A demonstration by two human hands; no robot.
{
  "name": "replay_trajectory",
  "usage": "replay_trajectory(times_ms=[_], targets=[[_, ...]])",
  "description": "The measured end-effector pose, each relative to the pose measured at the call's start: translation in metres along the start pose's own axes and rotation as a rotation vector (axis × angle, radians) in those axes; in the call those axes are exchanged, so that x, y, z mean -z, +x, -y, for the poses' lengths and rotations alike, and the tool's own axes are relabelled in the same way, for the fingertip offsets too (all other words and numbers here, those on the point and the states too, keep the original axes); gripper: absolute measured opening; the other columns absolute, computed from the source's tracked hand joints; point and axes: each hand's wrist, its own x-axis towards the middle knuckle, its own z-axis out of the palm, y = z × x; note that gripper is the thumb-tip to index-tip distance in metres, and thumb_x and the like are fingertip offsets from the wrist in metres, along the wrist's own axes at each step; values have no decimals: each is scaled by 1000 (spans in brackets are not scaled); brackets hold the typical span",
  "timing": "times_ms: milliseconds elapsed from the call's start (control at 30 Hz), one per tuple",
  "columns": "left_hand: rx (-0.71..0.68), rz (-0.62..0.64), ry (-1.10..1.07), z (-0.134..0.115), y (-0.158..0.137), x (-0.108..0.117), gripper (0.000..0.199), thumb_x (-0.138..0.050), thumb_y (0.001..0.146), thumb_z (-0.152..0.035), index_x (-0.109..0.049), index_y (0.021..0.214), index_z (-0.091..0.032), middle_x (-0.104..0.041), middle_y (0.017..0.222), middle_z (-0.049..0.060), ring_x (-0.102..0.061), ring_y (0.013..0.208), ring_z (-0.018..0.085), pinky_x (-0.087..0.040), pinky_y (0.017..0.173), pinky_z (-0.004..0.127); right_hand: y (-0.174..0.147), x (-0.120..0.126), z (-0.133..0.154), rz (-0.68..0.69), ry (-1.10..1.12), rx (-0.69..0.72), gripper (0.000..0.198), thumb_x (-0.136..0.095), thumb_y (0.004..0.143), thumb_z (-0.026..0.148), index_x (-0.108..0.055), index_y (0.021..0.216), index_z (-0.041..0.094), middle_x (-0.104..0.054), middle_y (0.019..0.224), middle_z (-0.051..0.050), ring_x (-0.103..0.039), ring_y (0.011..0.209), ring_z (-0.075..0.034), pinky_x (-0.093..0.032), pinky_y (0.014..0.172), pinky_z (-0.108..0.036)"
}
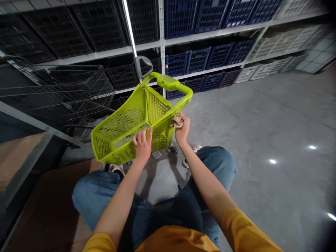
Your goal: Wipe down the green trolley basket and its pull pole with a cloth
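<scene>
A lime-green plastic shopping cart with perforated walls stands before my knees, its handle toward the upper right. Over the near rim, my left hand has its fingers curled, gripping the edge. My right hand is closed around a crumpled beige cloth. That cloth is pressed to the outside of the cart, just below the handle. A grey bracket with a tall white pole rises from the far side of the cart. Part of a caster shows underneath.
Behind the cart, metal shelves hold black crates, blue crates and white crates. Wire shopping carts stand at the left, near a brown board. Grey floor stretches to the right.
</scene>
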Motion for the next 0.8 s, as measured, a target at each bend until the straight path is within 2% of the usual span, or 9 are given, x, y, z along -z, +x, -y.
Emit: replay_trajectory(times_ms=[67, 100, 200, 300, 367, 433, 633, 800], targets=[[15, -9, -6, 0, 1, -1, 58, -38, 97, -12, -37, 154, -24, -51, 147, 19, -48, 136, 29, -31, 112, 54, 19, 4, 11, 26, -30, 85, 20, -55, 87, 26, -57, 107, 23, -58, 110, -6, -55, 109, -21, -46, 99, -42], [23, -5, -10, -1, 2, -1, 58, -40, 97, -13, -38, 154, -22, -52, 146, 20, -48, 135, 29, -30, 112, 55, 18, 6, 12, 39, -48, 103, 20, -55, 87, 26, -58, 107, 23, -57, 112, -7, -54, 110, -21, -46, 100, -42], [51, 17, -26, -4, 5, 3, 62, -48, 94, -18, -35, 154, -15, -53, 143, 22, -49, 133, 32, -30, 112, 54, -18, 9, -4, 109, -89, 78, 21, -52, 86, 23, -59, 105, 21, -55, 116, -10, -53, 112, -22, -47, 100, -44], [78, 33, -52, -8, 8, 10, 66, -53, 92, -22, -34, 154, -11, -54, 140, 23, -49, 131, 33, -30, 112, 52, -63, 12, -25, 252, -102, 6, 19, -51, 82, 21, -61, 99, 20, -56, 109, -10, -54, 107, -23, -48, 97, -45], [102, 37, -73, -10, 10, 14, 64, -54, 91, -22, -37, 153, -13, -55, 139, 22, -51, 129, 33, -31, 111, 51, -71, 14, -29, 314, -103, -1, 18, -52, 81, 21, -62, 95, 20, -57, 104, -9, -55, 103, -23, -49, 94, -44], [124, 33, -99, -11, 12, 16, 62, -57, 90, -23, -41, 150, -15, -56, 139, 20, -51, 127, 32, -31, 110, 50, -56, 14, -23, 309, -99, 31, 18, -51, 82, 20, -62, 96, 20, -57, 105, -9, -55, 103, -23, -49, 94, -44], [174, 4, -178, -13, 14, 15, 56, -59, 90, -26, -48, 144, -19, -60, 136, 16, -53, 124, 30, -30, 108, 47, 32, 13, 19, 177, -115, 219, 19, -57, 86, 24, -62, 104, 20, -54, 114, -10, -51, 111, -25, -47, 100, -47], [192, -27, -219, -12, 14, 12, 53, -57, 91, -28, -49, 142, -21, -61, 135, 14, -54, 123, 28, -29, 108, 46, 62, 20, 43, 135, -104, 296, 15, -55, 92, 28, -63, 102, 21, -60, 108, -8, -54, 106, -24, -47, 97, -45]])
